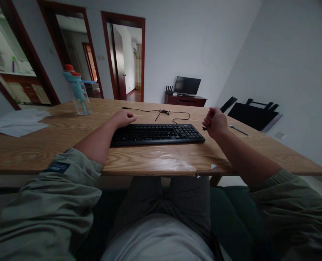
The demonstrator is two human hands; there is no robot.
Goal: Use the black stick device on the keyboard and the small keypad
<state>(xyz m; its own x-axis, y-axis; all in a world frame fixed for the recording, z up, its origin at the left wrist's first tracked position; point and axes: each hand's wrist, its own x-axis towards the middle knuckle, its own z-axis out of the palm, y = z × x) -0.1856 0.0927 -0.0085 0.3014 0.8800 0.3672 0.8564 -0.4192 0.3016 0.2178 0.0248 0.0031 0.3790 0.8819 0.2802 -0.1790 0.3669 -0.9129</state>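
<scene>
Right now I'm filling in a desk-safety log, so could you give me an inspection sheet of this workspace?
Surface: light-brown wood-grain tabletop, with a shiny patch near its front edge.
Working items: long black keyboard lying on the tabletop; slim black object, kind unclear.
Clutter: white paper sheets and a clear bottle with a light-blue and red top at left; thin blue stick at right.
Hands: left hand at the keyboard's back left, grip unclear; right hand closed around the slim black object.
Cables: thin black cable, partly bundled, behind the keyboard.
Surroundings: black monitor on a dark-red cabinet; co-workers: nothing seen.
</scene>
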